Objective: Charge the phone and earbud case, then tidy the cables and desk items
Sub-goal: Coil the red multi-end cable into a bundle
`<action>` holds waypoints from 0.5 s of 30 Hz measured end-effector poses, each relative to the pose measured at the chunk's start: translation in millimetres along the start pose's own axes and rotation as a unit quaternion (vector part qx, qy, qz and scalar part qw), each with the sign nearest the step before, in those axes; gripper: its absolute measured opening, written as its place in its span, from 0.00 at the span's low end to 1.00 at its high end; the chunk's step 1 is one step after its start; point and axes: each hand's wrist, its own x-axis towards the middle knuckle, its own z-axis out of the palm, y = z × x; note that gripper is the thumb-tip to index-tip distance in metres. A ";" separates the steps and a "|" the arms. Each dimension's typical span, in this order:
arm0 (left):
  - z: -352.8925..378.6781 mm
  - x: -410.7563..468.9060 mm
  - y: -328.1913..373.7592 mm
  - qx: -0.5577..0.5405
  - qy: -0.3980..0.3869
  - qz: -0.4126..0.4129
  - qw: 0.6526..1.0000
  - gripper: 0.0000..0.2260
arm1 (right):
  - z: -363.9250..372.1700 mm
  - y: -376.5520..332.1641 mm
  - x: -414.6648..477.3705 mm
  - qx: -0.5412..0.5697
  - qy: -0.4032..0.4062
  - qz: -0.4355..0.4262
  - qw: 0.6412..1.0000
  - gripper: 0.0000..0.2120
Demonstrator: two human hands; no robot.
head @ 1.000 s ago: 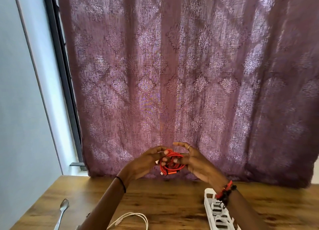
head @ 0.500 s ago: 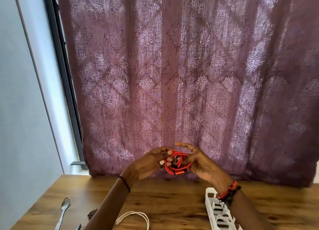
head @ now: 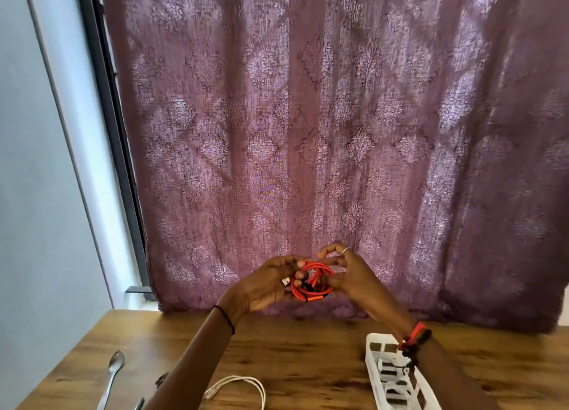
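A coiled red cable is held up in the air above the wooden desk, in front of the curtain. My left hand grips the coil from the left, fingertips curled over its loops, with a small white plug end showing beside them. My right hand holds the coil from the right, its fingers bent round the strands. A white cable lies looped on the desk below my left forearm. No phone or earbud case is in view.
A white power strip lies on the desk at the right, partly under my right wrist. A metal spoon rests near the desk's left edge. A purple patterned curtain hangs behind the desk; a wall is at the left.
Both hands with the red coil have shifted slightly right and up in view. The fingers have worked round the coil; a white plug end now shows by my left fingertips.
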 end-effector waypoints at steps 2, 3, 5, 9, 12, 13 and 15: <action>0.6 1.4 0.6 0.010 0.003 -0.003 1.000 0.07 | 3.9 -0.7 -0.5 -0.138 0.061 -0.087 0.985 0.15; 1.2 2.0 1.2 0.015 0.005 -0.004 1.000 0.07 | 6.5 -1.2 -1.0 -0.186 0.076 -0.129 0.971 0.14; 0.2 4.0 1.5 0.031 0.003 -0.009 0.999 0.07 | 7.4 -2.0 -6.2 -0.276 0.058 -0.195 0.939 0.08; -3.0 5.9 -0.9 0.057 -0.005 -0.016 0.998 0.08 | -0.3 2.7 -8.7 -0.481 0.015 -0.384 0.788 0.14; -2.1 7.8 -0.8 0.048 -0.002 -0.014 0.999 0.07 | -3.1 13.7 -3.7 -0.520 0.032 -0.442 0.730 0.17; -1.8 8.4 0.0 0.050 0.000 -0.014 0.999 0.08 | -2.7 12.3 -3.5 -0.525 0.044 -0.443 0.725 0.17; -2.0 8.8 2.7 0.081 0.007 -0.009 0.997 0.08 | -3.4 16.8 -0.5 -0.527 0.049 -0.441 0.725 0.16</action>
